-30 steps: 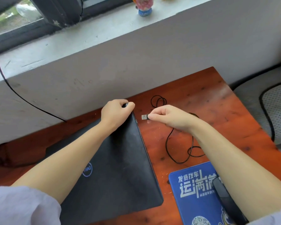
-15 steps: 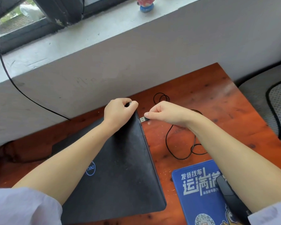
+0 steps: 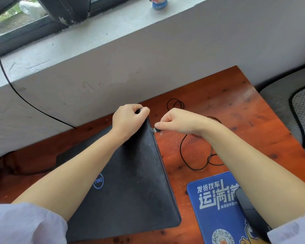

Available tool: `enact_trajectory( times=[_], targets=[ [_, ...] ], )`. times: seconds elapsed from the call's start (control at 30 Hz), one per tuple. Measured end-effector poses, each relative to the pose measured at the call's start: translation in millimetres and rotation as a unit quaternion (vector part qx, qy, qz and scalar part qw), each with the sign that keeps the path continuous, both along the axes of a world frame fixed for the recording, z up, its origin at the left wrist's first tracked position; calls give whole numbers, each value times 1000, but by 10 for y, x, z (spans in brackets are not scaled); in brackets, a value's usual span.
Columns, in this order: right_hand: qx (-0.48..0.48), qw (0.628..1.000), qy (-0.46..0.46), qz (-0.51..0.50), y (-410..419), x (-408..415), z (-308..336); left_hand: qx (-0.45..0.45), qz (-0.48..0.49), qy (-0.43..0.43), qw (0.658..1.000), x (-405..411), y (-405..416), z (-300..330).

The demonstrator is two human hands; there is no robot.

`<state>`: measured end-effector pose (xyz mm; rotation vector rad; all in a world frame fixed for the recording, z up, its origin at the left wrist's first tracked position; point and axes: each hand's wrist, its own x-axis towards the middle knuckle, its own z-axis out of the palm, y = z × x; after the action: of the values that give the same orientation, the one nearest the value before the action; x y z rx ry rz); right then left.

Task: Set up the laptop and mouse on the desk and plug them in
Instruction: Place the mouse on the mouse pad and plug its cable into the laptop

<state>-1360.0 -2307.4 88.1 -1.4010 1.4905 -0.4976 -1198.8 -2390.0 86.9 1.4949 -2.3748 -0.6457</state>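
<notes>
Black and dusty, the closed laptop [image 3: 130, 182] lies on the red-brown wooden counter [image 3: 236, 110], angled, its far right corner under my left hand [image 3: 128, 120]. That grip is clenched over the corner, fingers curled around the edge. Just right of it, my right hand [image 3: 176, 120] pinches the USB plug [image 3: 155, 130], whose silver tip touches the laptop's right side edge; I cannot tell how far in it sits. From this grip the thin black mouse cable [image 3: 185, 155] loops nearer me across the counter, with a small coil lying just beyond the right hand. Nearer still, under my right forearm, the black mouse [image 3: 248, 208] rests on a blue mouse pad [image 3: 217, 199] with white lettering. Beyond both hands rises the grey wall [image 3: 148, 64] below a windowsill [image 3: 104, 30], where a small figurine [image 3: 158, 3] stands. Another black cable [image 3: 16, 90] hangs down the wall to the left.
</notes>
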Motion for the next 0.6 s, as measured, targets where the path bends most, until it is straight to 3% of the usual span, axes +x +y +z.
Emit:
enact_trajectory(
  times=[0.4,0.6],
  targets=[
    [-64,988,-139,-2,67,-85,-42,22,-12,52,998,80,3,152],
    [-148,980,-128,-28,84,-34,37,28,-12,70,997,86,17,194]
  ],
)
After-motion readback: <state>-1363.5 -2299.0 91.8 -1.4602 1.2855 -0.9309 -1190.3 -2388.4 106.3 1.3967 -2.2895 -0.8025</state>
